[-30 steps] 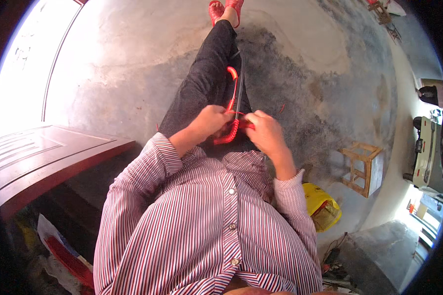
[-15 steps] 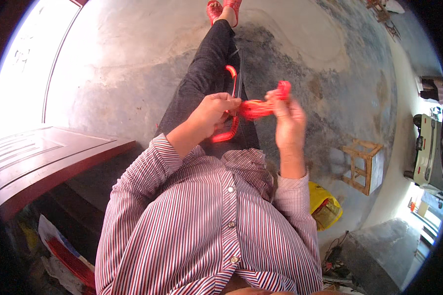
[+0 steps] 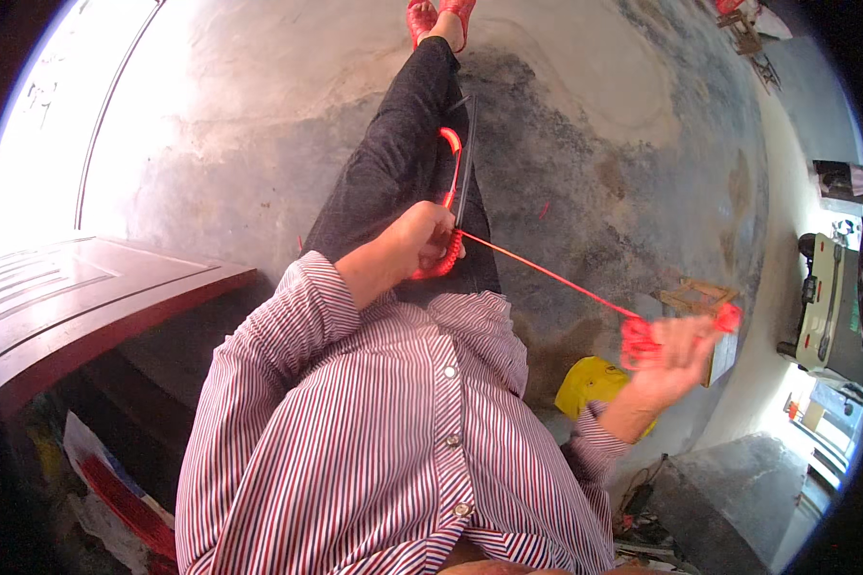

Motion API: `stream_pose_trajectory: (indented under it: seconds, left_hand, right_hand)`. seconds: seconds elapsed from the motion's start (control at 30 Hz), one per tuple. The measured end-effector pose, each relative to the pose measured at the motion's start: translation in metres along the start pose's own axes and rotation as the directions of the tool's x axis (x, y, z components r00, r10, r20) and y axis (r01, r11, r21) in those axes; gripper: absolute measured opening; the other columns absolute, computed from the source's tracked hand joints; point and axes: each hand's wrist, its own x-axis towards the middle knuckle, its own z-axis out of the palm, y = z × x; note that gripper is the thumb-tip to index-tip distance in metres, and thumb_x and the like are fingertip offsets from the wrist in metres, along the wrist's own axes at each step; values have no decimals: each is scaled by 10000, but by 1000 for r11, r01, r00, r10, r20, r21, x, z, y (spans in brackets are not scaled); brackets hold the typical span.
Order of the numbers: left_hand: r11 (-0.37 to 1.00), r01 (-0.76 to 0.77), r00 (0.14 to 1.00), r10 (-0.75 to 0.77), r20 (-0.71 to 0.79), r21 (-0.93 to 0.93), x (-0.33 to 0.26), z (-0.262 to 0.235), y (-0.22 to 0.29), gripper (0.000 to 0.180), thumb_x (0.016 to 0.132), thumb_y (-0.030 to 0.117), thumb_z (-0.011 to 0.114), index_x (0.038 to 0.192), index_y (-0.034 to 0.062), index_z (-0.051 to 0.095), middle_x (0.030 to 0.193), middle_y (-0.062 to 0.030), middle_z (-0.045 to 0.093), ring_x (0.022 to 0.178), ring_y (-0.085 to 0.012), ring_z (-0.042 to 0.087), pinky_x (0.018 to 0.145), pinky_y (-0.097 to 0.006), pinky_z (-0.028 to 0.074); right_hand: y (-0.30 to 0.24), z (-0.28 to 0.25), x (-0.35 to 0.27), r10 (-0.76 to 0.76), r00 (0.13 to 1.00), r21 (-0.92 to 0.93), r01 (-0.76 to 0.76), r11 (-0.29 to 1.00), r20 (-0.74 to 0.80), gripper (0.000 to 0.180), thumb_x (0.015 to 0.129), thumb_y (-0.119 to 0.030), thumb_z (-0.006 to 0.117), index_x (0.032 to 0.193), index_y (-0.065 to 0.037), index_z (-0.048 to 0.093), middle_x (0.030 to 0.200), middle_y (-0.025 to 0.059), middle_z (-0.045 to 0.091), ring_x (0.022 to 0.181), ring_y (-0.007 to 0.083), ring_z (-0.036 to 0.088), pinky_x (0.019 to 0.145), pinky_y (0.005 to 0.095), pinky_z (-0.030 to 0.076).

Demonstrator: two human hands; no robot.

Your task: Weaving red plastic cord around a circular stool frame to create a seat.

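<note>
Over my lap, my left hand (image 3: 424, 236) is closed around a curved frame (image 3: 451, 142) partly wrapped in red cord. Tight red coils show just below my fingers. A thin dark bar (image 3: 468, 168) runs beside the curve, reaching away along my leg. From the wrapped part, a single strand of red cord (image 3: 556, 275) stretches taut to the right. Its other end runs to a bunched hank of red cord (image 3: 637, 343), gripped by my right hand (image 3: 669, 369), which is slightly blurred and out to the right side.
A yellow bag (image 3: 587, 381) sits on the floor by my right forearm, with a wooden stool (image 3: 695, 293) beyond my right hand. At left stands a dark red panelled tabletop (image 3: 125, 302). An olive vehicle (image 3: 827, 302) shows at the far right.
My right hand has swung outward to the right and nearer to me with the hank, drawing out a straight strand. My left hand has shifted slightly nearer, still holding the frame.
</note>
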Motion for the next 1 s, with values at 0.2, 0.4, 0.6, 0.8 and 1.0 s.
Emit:
stream_pose_trajectory:
  seconds: [0.2,0.4,0.6,0.8,1.0]
  left_hand:
    - [999,-23,1000,23,-4,-37,8,28,-7,113,859,190,497,830,81,505,710,-99,603,471,-173,477,439,-291,388]
    - [589,-729,642,765,50,349,-13,-8,-28,103,806,59,563,906,34,569,901,-49,539,757,-128,534,672,-269,443]
    - [116,-835,474,649,595,538,-39,39,-18,281,790,68,593,1059,-13,609,1158,-122,554,1068,-251,511,934,-341,399]
    - [666,-738,638,635,435,110,-48,56,-13,313,883,67,599,1190,13,568,777,-10,615,649,-80,574,586,-208,498]
    - [805,-593,732,524,436,27,-34,39,-10,325,888,178,626,1162,11,575,899,-63,653,649,-112,586,549,-217,476]
  right_hand:
    - [3,-31,6,-131,904,-108,95,990,-406,294,944,-391,512,816,-127,496,582,-55,372,501,78,350,512,267,328]
    - [152,-7,0,548,815,179,-520,835,-187,300,941,-320,501,795,-61,539,673,45,538,555,146,496,535,287,411]
    - [171,11,-2,566,823,-78,-562,824,52,388,921,-383,556,753,-36,595,661,54,571,579,141,522,540,260,413]
    - [167,34,7,603,796,-136,-593,794,46,337,916,-383,574,863,-58,646,696,4,575,607,101,531,556,259,434]
    - [176,45,10,603,796,115,-604,788,53,353,924,-423,550,798,-98,606,664,5,553,567,119,491,524,271,403]
